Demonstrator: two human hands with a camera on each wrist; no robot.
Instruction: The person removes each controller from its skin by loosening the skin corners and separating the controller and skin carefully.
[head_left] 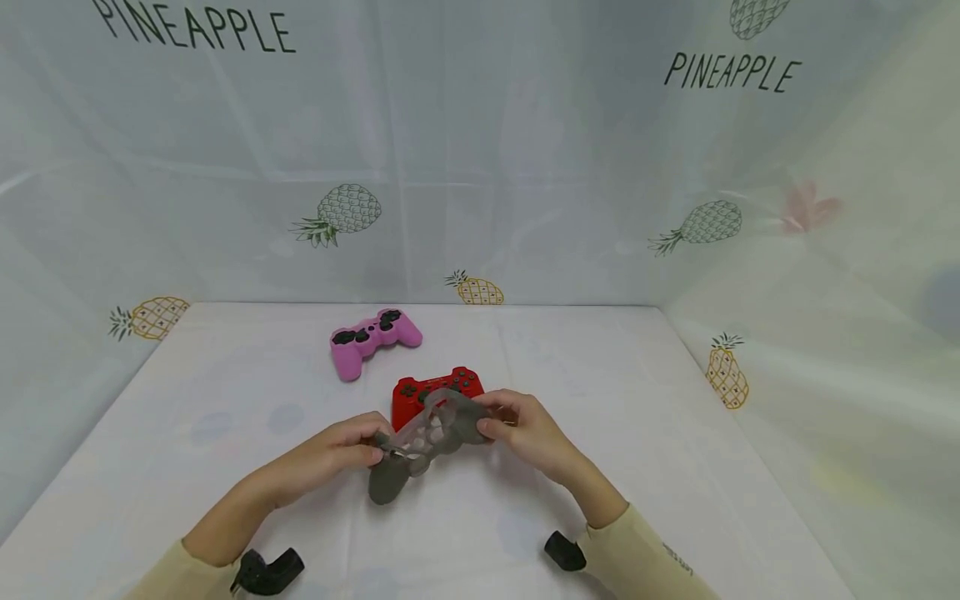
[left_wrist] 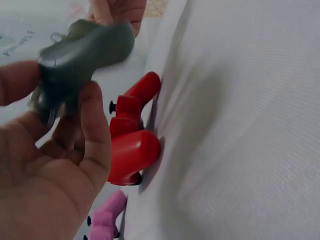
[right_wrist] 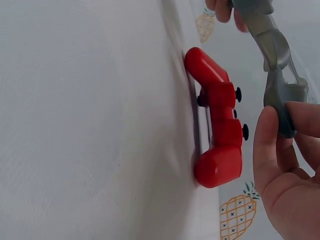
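Observation:
Both hands hold a grey, partly see-through silicone controller cover [head_left: 448, 435], one at each end. My left hand [head_left: 341, 447] pinches its left grip between thumb and fingers, and my right hand [head_left: 531, 432] pinches the right grip. In the left wrist view the cover [left_wrist: 75, 60] is raised off the table, tilted and limp. The right wrist view shows its thin middle [right_wrist: 275, 47] stretched between the hands. Just behind it lies a red game controller [head_left: 408, 402], partly covered by the cover in the head view; the right wrist view shows the controller [right_wrist: 222, 120] resting on the table.
A pink game controller [head_left: 375, 336] lies farther back and to the left on the white-covered table [head_left: 600, 375]. A sheet printed with pineapples [head_left: 525, 183] hangs behind the table and along its sides. Black wrist devices [head_left: 272, 572] sit at both sleeves.

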